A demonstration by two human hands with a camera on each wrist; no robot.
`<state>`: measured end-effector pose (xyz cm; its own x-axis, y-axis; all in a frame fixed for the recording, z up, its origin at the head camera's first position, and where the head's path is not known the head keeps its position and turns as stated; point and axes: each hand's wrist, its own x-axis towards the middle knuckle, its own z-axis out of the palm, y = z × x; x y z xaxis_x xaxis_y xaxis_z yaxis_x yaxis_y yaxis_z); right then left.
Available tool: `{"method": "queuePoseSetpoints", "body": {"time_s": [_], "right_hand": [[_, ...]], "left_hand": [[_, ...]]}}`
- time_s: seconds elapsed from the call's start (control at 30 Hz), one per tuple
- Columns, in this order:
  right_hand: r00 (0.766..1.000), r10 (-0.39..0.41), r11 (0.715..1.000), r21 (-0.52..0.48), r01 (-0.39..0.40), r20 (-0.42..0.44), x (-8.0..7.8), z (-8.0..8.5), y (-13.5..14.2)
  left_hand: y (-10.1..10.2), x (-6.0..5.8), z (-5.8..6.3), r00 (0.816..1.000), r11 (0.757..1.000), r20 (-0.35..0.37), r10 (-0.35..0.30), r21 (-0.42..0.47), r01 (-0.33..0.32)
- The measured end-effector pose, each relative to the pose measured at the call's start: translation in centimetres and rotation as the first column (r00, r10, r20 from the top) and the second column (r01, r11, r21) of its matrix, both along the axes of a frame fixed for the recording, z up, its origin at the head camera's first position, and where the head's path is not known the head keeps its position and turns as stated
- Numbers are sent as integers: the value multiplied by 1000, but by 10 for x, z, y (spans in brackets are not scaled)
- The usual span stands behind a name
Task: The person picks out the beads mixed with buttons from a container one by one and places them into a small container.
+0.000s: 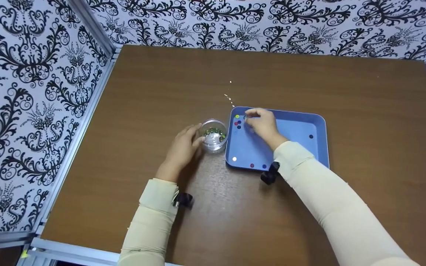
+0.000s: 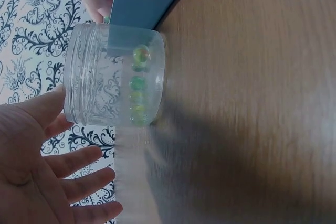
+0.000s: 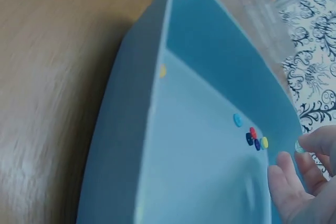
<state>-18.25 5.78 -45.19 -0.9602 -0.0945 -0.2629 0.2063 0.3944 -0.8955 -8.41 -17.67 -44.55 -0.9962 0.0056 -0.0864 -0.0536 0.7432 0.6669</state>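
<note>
A clear plastic jar (image 1: 213, 142) with several green glass marbles (image 2: 138, 82) at its bottom stands on the table, beside the left wall of a blue tray (image 1: 278, 111). My left hand (image 1: 184, 146) rests at the jar's left side, thumb and forefinger at the rim, other fingers spread loosely. Over the tray's far left corner, my right hand (image 1: 263, 123) pinches a small greenish glass marble (image 3: 299, 147) between thumb and fingertips. Below it, yellow, red and dark buttons (image 3: 253, 136) lie grouped on the tray floor.
A white button (image 1: 234, 159), a red button (image 1: 252, 165) and a blue button (image 1: 264, 166) lie along the tray's near side. One dark button (image 1: 311, 136) is at its right. Patterned walls (image 1: 235, 26) border the wooden table (image 1: 154, 92).
</note>
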Motion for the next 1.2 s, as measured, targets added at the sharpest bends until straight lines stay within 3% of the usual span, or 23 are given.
{"method": "queuePoseSetpoints", "body": {"time_s": [0.17, 0.43, 1.2], "right_hand": [[991, -61, 989, -129, 76, 119, 0, 2, 1], [975, -80, 973, -196, 122, 208, 1, 5, 4], [954, -88, 911, -365, 194, 286, 8, 14, 5]], "left_hand": [[0, 0, 0, 1000, 998, -21, -12, 59, 13], [0, 0, -1, 1000, 999, -7, -6, 53, 6], [0, 1, 0, 1000, 998, 6, 3, 68, -3]]}}
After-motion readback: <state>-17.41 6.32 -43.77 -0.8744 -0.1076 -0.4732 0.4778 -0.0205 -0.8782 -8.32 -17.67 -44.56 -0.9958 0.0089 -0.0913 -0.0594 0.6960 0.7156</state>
